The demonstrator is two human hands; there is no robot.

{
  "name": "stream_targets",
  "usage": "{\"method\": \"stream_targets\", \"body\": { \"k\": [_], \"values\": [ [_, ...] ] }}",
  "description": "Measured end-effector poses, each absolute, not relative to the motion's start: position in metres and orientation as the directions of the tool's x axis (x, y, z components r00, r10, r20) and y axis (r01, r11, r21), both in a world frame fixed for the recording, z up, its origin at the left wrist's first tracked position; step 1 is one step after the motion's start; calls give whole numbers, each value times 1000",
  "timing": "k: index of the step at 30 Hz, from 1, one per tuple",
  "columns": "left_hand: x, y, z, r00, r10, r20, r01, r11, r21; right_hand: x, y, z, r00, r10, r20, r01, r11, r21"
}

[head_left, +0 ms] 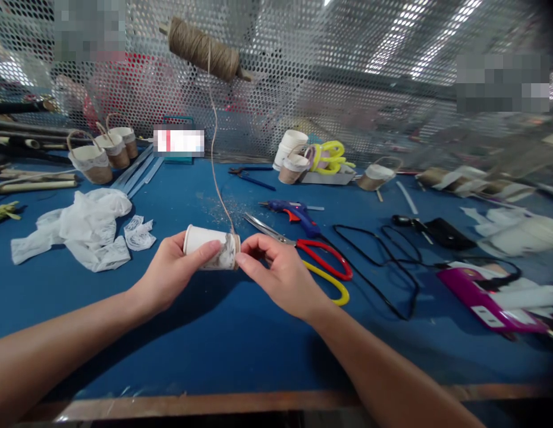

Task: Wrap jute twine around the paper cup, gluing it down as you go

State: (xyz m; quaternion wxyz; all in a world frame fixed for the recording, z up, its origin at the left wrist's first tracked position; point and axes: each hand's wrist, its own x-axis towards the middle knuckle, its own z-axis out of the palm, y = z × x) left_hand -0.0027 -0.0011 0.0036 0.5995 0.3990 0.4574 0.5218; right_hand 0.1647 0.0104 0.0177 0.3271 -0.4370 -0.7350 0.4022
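A white paper cup (197, 239) lies sideways in my left hand (172, 264), whose thumb presses along its side. Grey, glossy-looking smears cover part of the wall near the cup's right end, and a brown band of twine rings that end. My right hand (276, 267) is closed, with thumb and fingertips against the twine-ringed end; some of its fingers are hidden. A strand of twine (215, 142) runs down to the cup from a large spool (203, 50) hung in front of the mesh. Scissors (323, 255) with red and yellow handles lie beside my right hand.
A blue glue gun (297, 214) rests behind the scissors, its black cord (383, 297) looping rightward. White lace (87, 229) is heaped at left. Small twine-wrapped baskets (96, 169) stand behind it. Pliers (254, 177), stacked cups (291, 145) and a purple device (486, 297) are also on the table.
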Motion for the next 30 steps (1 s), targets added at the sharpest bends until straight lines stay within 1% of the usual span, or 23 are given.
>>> {"method": "stream_targets", "body": {
  "k": [4, 6, 10, 13, 18, 23, 30],
  "values": [
    [-3, -1, 3, 29, 995, -93, -186, 97, 978, 165, 10, 18, -396, 907, 143, 396, 310, -864],
    [-3, -2, 3, 33, 997, -75, -141, 79, 987, 165, 11, 17, -365, 917, 159, 399, 308, -863],
    [-3, -5, 2, 60, 996, -59, -74, 63, 995, 167, 15, 15, -260, 931, 255, 420, 346, -839],
    [-3, -7, 1, 104, 993, -59, -70, 67, 995, 168, 17, 15, -329, 891, 312, 403, 431, -807],
    [-3, -9, -1, 164, 983, -87, -80, 101, 992, 166, 14, 16, -469, 828, 306, 306, 478, -823],
    [-3, -8, 1, 166, 982, -92, -47, 101, 994, 164, 6, 16, -561, 757, 336, 281, 556, -782],
    [-3, -8, 0, 177, 979, -100, -24, 106, 994, 164, 6, 17, -595, 737, 322, 213, 530, -821]
  ]
}}
